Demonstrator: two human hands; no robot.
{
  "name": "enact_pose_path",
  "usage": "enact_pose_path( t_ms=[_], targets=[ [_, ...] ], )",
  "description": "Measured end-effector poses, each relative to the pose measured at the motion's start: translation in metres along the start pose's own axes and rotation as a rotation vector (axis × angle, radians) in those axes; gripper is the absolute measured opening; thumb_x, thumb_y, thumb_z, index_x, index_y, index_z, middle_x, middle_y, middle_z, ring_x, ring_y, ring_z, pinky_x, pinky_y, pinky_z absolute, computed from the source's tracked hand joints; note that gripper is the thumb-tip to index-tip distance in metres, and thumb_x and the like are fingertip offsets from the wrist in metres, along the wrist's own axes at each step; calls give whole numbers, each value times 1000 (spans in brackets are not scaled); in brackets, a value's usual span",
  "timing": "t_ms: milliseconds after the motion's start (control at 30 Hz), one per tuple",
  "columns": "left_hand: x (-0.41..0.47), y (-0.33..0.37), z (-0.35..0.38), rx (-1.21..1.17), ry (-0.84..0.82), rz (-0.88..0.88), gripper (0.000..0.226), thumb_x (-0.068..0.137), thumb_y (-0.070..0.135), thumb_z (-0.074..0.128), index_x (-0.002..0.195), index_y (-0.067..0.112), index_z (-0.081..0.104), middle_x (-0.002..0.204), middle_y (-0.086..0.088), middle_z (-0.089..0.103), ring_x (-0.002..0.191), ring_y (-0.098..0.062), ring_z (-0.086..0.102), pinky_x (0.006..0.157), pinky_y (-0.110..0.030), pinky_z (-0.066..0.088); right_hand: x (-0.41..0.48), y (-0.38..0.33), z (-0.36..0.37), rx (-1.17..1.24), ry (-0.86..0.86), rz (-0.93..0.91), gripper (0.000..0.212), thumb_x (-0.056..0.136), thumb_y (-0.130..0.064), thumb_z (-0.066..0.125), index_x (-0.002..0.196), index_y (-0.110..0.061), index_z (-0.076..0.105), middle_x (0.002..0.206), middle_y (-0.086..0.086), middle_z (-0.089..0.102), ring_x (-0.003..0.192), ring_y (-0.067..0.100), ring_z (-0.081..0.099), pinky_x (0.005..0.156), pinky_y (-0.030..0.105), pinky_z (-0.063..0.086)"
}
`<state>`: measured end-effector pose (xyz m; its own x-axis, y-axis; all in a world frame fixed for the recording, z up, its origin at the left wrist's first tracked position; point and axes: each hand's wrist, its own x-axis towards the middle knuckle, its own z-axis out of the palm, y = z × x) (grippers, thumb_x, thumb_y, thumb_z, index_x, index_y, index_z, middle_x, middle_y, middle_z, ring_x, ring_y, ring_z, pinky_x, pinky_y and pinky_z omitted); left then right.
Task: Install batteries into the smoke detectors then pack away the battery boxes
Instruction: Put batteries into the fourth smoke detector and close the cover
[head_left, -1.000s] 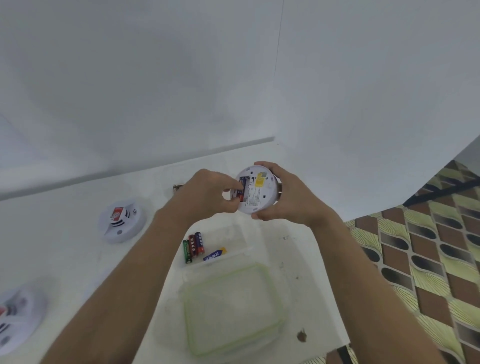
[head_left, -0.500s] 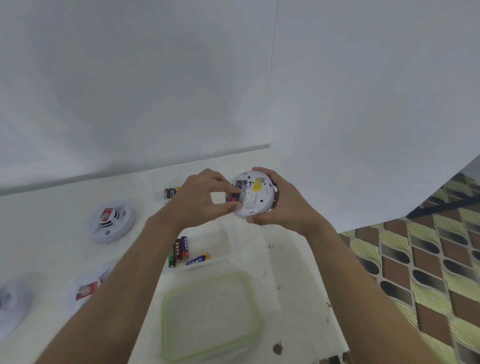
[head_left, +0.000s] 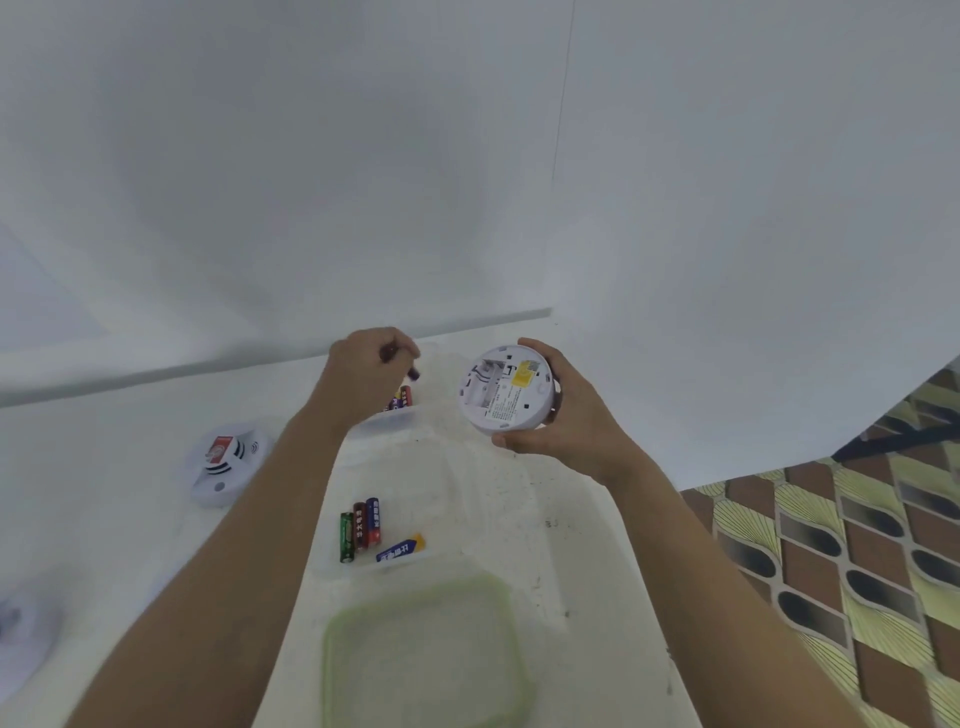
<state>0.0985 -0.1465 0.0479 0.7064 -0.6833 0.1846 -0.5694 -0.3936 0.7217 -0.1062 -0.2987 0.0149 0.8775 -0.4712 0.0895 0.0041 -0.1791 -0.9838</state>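
Head view. Battery-loading step. Gripping round white plastic smoke detector (head_left: 504, 389) in right hand (head_left: 566, 426), pinching dark cylindrical battery (head_left: 414, 373) in left hand (head_left: 363, 374). Next: align polarity, seat in open bay (head_left: 485, 376).

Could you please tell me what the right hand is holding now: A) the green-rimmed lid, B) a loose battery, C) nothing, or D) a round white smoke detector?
D: the right hand grips the round white smoke detector, its labelled back facing the camera.
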Motion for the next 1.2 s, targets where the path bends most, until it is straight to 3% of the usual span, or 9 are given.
enact_pose_path(
  t_ms=[100, 200, 367, 567, 633, 733, 933, 1067, 1200],
  targets=[
    [20, -10, 3, 156, -196, -114, 7, 94, 20, 61, 101, 20, 62, 88, 1, 71, 64, -2, 60, 57, -18, 45, 5, 2, -1, -12, 10, -8, 94, 67, 4, 90, 143, -28, 44, 132, -12, 59, 118, 8, 59, 74, 20, 56],
    [33, -16, 13, 230, -323, -227, 32, 84, 28, 78, 105, 19, 56, 94, 0, 64, 83, -16, 62, 68, -30, 47, 11, 3, -2, -30, 21, -5, 95, 67, 2, 91, 143, -27, 43, 131, -13, 59, 116, 2, 60, 77, 19, 54],
    [43, -18, 21, 203, -306, -278, 44, 61, 16, 94, 89, 4, 63, 83, -8, 73, 70, -23, 74, 76, -41, 61, 17, 8, -1, -66, 38, 0, 94, 68, -2, 91, 144, -27, 42, 130, -17, 59, 114, -3, 59, 83, 17, 52],
    [48, -24, 26, 298, -291, -231, 16, 82, 21, 80, 88, 6, 77, 78, -11, 75, 69, -21, 72, 73, -29, 58, 19, 13, 1, -86, 31, 10, 92, 68, -1, 91, 139, -35, 42, 129, -19, 58, 115, -5, 58, 84, 16, 52],
    [46, -26, 29, 343, -290, -222, 20, 83, 21, 78, 95, 5, 78, 88, -10, 76, 79, -23, 70, 78, -28, 55, 19, 14, 3, -90, 28, 13, 93, 69, -2, 91, 142, -33, 41, 131, -18, 57, 117, -3, 57, 85, 16, 51],
    [45, -28, 31, 311, -256, -241, 35, 76, 17, 85, 106, 5, 73, 95, -10, 73, 76, -23, 67, 78, -26, 53, 20, 14, 5, -89, 20, 14, 94, 69, -2, 91, 143, -31, 41, 132, -17, 57, 118, -2, 57, 86, 17, 51],
    [37, -30, 26, 314, -121, -130, 18, 83, 17, 77, 99, 10, 73, 98, -5, 70, 94, -21, 63, 78, -23, 42, 17, 15, 9, -98, 11, 17, 98, 69, -7, 92, 148, -27, 38, 137, -14, 56, 125, 3, 55, 93, 20, 52],
    [18, -15, 8, 189, -28, -49, 9, 82, 24, 77, 84, 17, 71, 82, 6, 71, 78, -10, 65, 66, -16, 46, 14, 13, 18, -79, 36, 3, 103, 70, -7, 91, 153, -23, 32, 141, -13, 53, 128, 0, 52, 98, 20, 52],
    [-17, 4, -9, 84, -33, 4, 12, 83, 29, 77, 87, 24, 68, 85, 15, 67, 70, -3, 63, 62, -14, 43, 11, 14, 30, -63, 69, -23, 105, 69, -9, 92, 153, -22, 31, 145, -9, 51, 133, 4, 50, 104, 30, 52]
  ],
)
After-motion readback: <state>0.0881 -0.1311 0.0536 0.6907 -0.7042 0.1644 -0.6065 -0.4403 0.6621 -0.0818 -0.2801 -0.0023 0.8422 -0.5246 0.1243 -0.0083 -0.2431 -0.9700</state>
